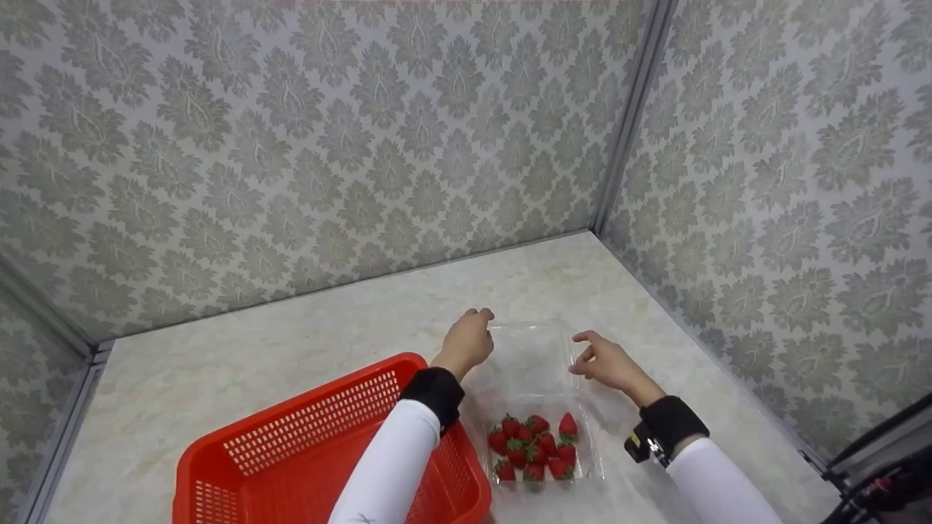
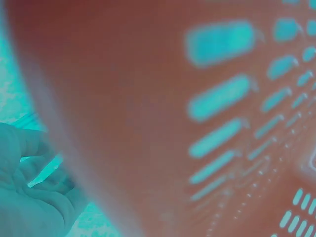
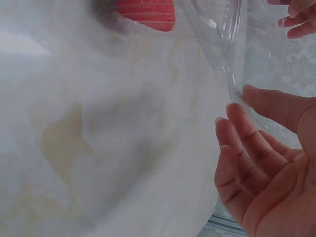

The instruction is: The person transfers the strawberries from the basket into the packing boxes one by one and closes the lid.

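Observation:
A clear plastic clamshell box (image 1: 593, 458) lies on the table with its lid (image 1: 530, 360) swung up at the far side. Several red strawberries (image 1: 542, 442) with green leaves sit in its base. My right hand (image 1: 610, 364) pinches the lid's right edge between thumb and forefinger, the other fingers loosely bent. At the lid's far left corner, my left hand (image 1: 468, 340) holds the edge with its fingertips. In the right wrist view one strawberry (image 3: 148, 14) shows through the plastic. The basket wall hides much of the left wrist view.
A red perforated plastic basket (image 1: 295, 407) stands left of the box, under my left forearm. Patterned walls (image 1: 422, 131) close off the table (image 1: 320, 327) at the back and right. A dark arm-like stand (image 1: 885, 480) is at the lower right.

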Demonstrator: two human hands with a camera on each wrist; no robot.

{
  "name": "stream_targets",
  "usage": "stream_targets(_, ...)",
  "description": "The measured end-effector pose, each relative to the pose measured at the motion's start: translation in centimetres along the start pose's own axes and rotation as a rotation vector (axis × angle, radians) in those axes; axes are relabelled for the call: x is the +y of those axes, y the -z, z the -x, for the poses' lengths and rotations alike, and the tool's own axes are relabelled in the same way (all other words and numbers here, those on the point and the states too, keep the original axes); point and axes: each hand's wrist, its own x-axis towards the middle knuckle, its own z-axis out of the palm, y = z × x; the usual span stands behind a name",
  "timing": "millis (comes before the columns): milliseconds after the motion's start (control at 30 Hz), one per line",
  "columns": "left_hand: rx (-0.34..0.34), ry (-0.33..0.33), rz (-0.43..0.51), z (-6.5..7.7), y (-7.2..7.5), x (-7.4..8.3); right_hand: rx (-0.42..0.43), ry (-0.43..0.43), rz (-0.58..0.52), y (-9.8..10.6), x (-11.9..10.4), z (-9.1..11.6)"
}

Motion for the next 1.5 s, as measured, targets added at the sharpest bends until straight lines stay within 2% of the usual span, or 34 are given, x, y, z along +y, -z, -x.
stream_targets(100,0.049,-0.018,0.046,0.3,0.4,0.2,0.035,-0.008,-0.021,0.2,-0.1,0.3)
stream_targets(267,0.094,-0.062,0.1,1.3,0.9,0.3,0.096,0.044,-0.047,0.4,-0.5,1.0)
stream_targets(467,0.064,-0.079,0.177,2.7,2.0,1.1,0.142,0.06,-0.064,1.2,-1.3,2.3)
stream_targets(700,0.052,-0.082,0.27,5.1,3.1,2.3,0.21,0.02,-0.108,1.4,-2.2,3.6)
stream_targets(1033,0.017,0.008,0.41,8.2,3.5,3.5,0.243,0.044,-0.171,0.8,-2.5,6.0)
stream_targets(1367,0.124,0.099,0.541,11.0,2.6,5.0,0.183,0.074,-0.257,0.5,-1.9,8.2)
stream_targets(1500,0.146,0.155,0.676,12.0,2.0,6.0,0.163,0.083,-0.278,0.3,-1.4,9.1)
